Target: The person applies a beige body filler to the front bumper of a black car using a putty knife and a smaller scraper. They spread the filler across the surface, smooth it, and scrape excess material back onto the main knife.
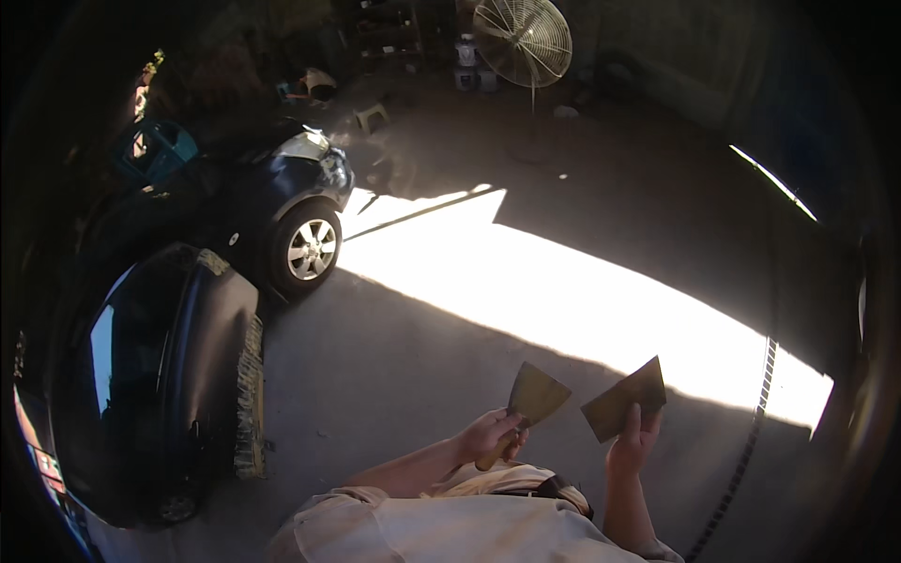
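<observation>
My left hand (492, 435) is closed round the handle of a putty knife (539, 394), whose broad, flared blade points up and away from me. In my right hand (634, 447) is a flat, dark rectangular plate (623, 402), gripped at its lower right side with fingers lying against its face. A small gap separates the two tools, both held up in front of my waist. Whether any paste lies on either one is too dark to tell.
To the left stands a dark car (253, 192) with a silver-rimmed front wheel (310, 248). Nearer is a dark car door (178, 366) with a ragged, taped-looking edge. A large fan (523, 42), a small stool (372, 116) and a blue chair (157, 152) stand farther back. Bright sunlight crosses the floor.
</observation>
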Tool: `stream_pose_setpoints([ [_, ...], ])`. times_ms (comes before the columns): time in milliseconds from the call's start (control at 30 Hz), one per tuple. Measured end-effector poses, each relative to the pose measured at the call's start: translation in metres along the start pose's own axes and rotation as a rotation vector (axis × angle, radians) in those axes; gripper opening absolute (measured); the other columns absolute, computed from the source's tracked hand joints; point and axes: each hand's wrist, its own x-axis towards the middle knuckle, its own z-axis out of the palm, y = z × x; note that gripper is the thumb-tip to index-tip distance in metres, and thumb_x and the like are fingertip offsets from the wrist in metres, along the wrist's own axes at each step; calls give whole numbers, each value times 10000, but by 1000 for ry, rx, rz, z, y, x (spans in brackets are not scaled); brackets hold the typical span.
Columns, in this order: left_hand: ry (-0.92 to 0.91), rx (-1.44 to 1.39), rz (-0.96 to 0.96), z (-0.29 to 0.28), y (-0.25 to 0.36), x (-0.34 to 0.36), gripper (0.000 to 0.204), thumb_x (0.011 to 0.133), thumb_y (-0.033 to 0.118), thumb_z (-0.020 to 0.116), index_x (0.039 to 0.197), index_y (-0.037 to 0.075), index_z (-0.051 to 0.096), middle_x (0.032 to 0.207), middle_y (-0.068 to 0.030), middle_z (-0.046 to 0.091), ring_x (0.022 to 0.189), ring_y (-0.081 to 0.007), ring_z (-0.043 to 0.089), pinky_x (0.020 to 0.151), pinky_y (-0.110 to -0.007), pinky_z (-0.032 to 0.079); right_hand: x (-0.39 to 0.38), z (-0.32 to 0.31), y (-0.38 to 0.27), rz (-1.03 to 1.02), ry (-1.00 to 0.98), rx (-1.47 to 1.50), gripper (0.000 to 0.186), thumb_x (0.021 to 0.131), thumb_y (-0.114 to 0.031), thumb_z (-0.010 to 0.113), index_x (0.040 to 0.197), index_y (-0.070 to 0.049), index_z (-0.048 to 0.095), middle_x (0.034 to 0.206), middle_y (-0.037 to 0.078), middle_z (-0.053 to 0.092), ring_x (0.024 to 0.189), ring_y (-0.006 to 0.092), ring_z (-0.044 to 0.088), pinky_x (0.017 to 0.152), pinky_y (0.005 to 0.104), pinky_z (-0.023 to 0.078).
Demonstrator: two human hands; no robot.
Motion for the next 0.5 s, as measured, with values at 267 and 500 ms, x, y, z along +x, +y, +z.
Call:
stream_pose_setpoints([
  [267, -89, 648, -60, -20, 139, 65, 385, 1101, 401, 536, 1040, 45, 668, 811, -53, 673, 598, -151, 612, 546, -314, 486, 119, 75, -10, -699, -490, -855, 326, 922, -78, 707, 1248, -72, 712, 1019, 134, 763, 846, 317, 754, 720, 373, 597],
  [500, 36, 678, -109, -92, 180, 100, 307, 1029, 249, 617, 1250, 41, 656, 1042, -92, 708, 953, -218, 691, 759, -389, 558, 206, 106, 54, -258, -993, -1146, 458, 935, -157, 686, 1385, -88, 640, 1090, 128, 746, 944, 339, 732, 787, 458, 588],
])
